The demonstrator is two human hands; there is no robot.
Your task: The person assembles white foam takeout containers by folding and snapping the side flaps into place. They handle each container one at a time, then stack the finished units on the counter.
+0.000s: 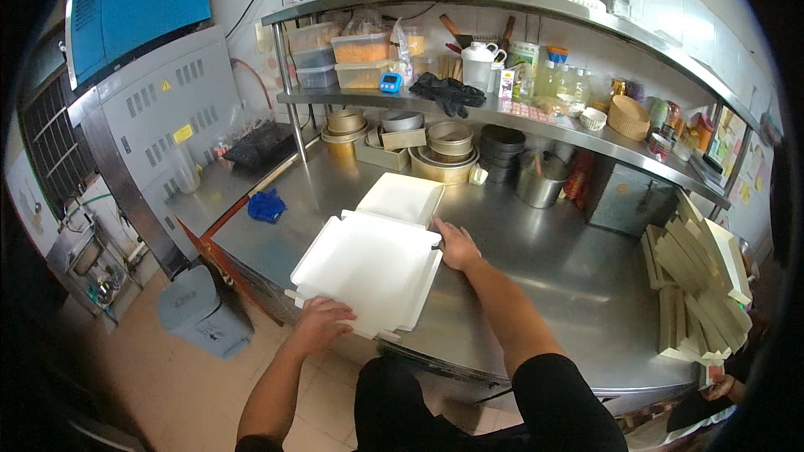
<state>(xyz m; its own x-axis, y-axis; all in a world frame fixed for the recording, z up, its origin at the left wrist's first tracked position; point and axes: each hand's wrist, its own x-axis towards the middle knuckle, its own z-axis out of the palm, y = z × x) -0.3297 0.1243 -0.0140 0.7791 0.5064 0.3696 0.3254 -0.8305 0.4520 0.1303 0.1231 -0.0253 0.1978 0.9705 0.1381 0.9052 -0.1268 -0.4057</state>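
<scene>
A white cardboard box, partly opened out with its side flaps raised, lies at the near edge of the steel table. Its smaller panel stretches away from me beyond the fold. At the near left corner, my left hand is closed on the box's edge, fingers over the white inner face. My right hand grips the right side by the fold, its fingers bent around the corner flap. The undersides of both hands are hidden.
A blue crumpled cloth lies left of the box. Baking tins and a steel pot stand at the back beneath a shelf. Folded boxes are stacked at right, near another person's hand. A grey bin stands on the floor.
</scene>
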